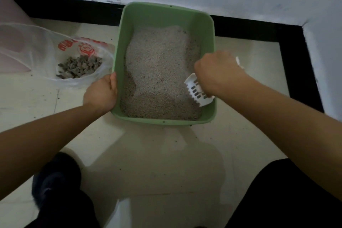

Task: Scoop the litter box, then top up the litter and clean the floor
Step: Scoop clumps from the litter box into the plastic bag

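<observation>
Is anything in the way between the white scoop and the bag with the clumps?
Only the green box's left wall, where the left hand holds the rim. The scoop, in the right hand, sits low at the box's right side; the bag lies on the floor left of the box. Nothing else visible.

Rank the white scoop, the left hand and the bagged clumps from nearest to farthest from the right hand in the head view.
1. white scoop, gripped by the right hand.
2. left hand, on the left rim of the litter box.
3. clumps, far left in the plastic bag.
</observation>
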{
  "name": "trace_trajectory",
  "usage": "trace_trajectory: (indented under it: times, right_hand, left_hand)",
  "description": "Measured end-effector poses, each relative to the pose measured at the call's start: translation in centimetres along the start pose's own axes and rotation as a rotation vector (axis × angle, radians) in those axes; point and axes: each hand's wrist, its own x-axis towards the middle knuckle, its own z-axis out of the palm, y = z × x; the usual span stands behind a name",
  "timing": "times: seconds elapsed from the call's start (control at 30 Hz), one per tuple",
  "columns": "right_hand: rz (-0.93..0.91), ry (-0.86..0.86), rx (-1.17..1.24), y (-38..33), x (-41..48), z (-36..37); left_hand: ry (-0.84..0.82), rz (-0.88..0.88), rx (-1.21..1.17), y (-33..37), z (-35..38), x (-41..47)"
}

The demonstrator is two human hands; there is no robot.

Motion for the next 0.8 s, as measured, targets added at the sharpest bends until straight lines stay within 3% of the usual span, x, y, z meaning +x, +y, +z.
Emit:
trace_trajectory:
  times: [0.23, 0.53, 0.8]
  right_hand:
    - [-0.153, -0.083, -0.184, -5.2, 0.5, 2.5]
    - [-0.037, -0.326, 0.383, 0.5, 2.0, 3.9]
    - [-0.031, -0.241, 0.477, 1.6, 2.2, 7.0]
  left_hand:
    - [0.029, 0.012, -0.009, 0.1, -0.2, -0.1]
    - [0.027, 0.038, -0.069, 0.2, -0.1, -0.1]
    - [0.000, 0.021, -0.120, 1.1, -0.5, -0.5]
